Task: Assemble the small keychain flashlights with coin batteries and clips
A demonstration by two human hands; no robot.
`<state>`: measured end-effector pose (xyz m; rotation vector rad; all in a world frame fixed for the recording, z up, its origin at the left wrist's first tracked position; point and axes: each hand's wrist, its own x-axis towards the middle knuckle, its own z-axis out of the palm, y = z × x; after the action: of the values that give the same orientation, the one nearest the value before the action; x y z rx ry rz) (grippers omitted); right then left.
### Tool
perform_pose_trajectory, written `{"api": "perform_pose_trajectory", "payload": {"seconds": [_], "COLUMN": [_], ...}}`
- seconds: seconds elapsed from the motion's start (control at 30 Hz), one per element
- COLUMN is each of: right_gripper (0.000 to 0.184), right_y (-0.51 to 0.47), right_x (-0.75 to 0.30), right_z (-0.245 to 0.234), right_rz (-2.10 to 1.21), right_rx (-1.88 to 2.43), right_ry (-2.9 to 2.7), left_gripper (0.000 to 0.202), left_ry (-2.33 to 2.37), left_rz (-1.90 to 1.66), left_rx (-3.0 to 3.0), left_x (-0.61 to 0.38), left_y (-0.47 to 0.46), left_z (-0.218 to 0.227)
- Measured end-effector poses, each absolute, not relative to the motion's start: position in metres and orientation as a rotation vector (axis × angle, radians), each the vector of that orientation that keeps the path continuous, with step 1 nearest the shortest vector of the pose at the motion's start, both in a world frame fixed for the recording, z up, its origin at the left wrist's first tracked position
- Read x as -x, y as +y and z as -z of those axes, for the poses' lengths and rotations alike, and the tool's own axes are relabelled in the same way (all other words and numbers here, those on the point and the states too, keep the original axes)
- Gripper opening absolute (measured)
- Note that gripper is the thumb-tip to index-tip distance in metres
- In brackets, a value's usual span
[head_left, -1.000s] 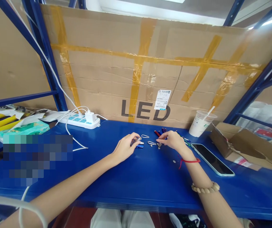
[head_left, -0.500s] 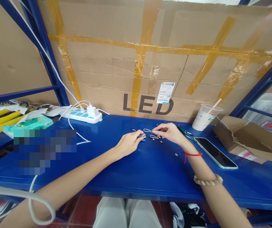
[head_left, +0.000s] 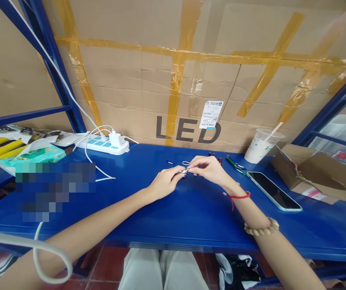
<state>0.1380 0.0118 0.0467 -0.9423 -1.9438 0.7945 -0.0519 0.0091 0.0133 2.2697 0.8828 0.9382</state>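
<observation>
left hand (head_left: 163,183) pinches silver part (head_left: 185,171) | right hand (head_left: 209,169) pinches its other end, just above table (head_left: 173,217) | loose clip (head_left: 170,162) near left | step: likely joining pieces | next: needs fine alignment, steady grip

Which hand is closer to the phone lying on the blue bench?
Right. The right hand is just left of the phone, apart from it. The left hand is farther left, beyond the right one. Both pinch a small silver part between them.

tiny metal piece (head_left: 184,171) unidentifiable, pixelated patch (head_left: 55,189)
</observation>
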Motion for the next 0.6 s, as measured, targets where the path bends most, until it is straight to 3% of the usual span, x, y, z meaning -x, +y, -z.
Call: {"api": "perform_pose_trajectory", "payload": {"seconds": [0.6], "right_gripper": [0.025], "right_y": [0.014], "right_x": [-0.139], "right_z": [-0.035], "right_rz": [-0.77], "right_rx": [1.029], "right_ry": [-2.094], "left_gripper": [0.029], "left_ry": [0.787], "left_rz": [-0.908], "left_rx": [-2.465], "left_x": [0.053], "left_y": [0.009], "left_z": [-0.002]}}
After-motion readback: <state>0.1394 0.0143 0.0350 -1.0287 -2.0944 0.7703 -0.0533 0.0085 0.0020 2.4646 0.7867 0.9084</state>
